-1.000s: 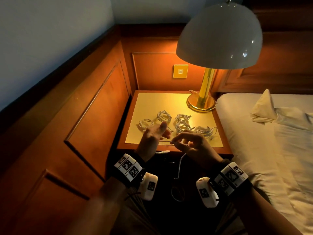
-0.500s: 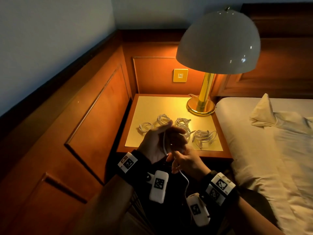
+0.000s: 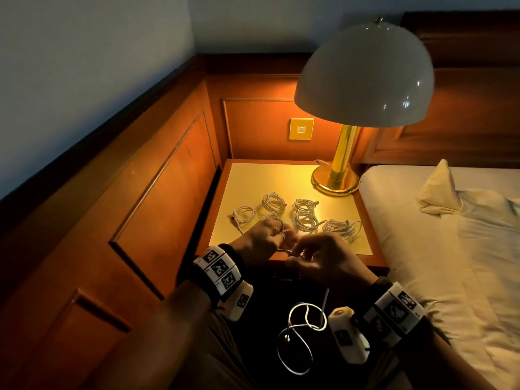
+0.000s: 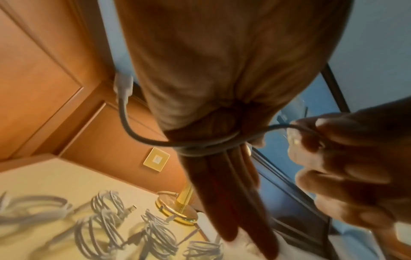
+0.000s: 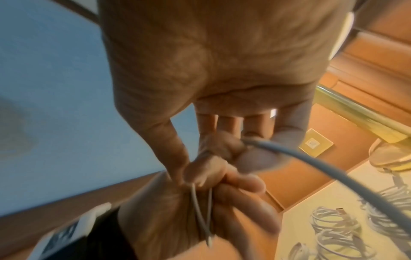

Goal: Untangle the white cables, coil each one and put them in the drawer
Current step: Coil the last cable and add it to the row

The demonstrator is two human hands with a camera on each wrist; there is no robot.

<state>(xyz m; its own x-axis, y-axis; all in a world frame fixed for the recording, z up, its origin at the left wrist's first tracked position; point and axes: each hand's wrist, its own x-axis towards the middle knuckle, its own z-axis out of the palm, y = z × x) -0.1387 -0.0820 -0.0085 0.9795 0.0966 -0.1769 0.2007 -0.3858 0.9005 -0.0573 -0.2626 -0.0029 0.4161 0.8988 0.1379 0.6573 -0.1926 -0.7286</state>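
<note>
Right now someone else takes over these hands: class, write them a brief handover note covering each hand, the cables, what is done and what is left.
Left hand: fingers straight, the cable wound around them in a couple of turns.
Right hand: pinches the same cable and feeds it on.
Loose tail hangs below the hands in open loops, plug end free.
Coils: six finished ones lie on the nightstand, near the lamp.
Done: those six are untangled and coiled.
Left: finish winding this cable, then put all coils in the drawer. No drawer shows in these views.
</note>
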